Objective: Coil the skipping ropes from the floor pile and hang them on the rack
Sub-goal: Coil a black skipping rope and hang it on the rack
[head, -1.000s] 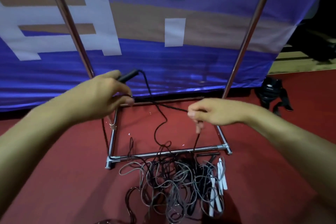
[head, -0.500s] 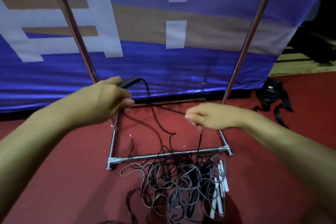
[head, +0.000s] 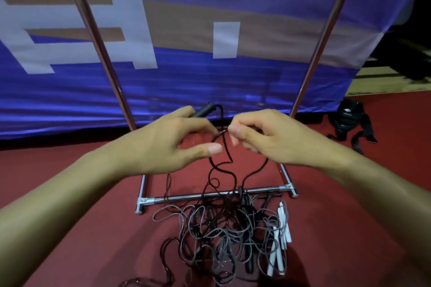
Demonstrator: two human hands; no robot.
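Note:
My left hand (head: 168, 141) grips the black handle (head: 203, 110) of a black skipping rope (head: 225, 165), its thumb stretched toward the cord. My right hand (head: 263, 134) pinches the same cord close beside the left hand, so a loop hangs between them. The cord runs down into the tangled pile of ropes (head: 224, 233) on the red floor, where grey and black cords and white handles (head: 279, 240) lie mixed. The metal rack (head: 210, 197) stands just behind the pile, its two uprights rising left and right of my hands.
A blue and white banner (head: 186, 72) hangs behind the rack. A black bag (head: 349, 121) lies on the red floor at the right. The rack's low crossbar runs across the floor between my hands and the pile.
My right hand has risen and moved left with the cord until it is close to my left hand. A loop of rope has formed between them.

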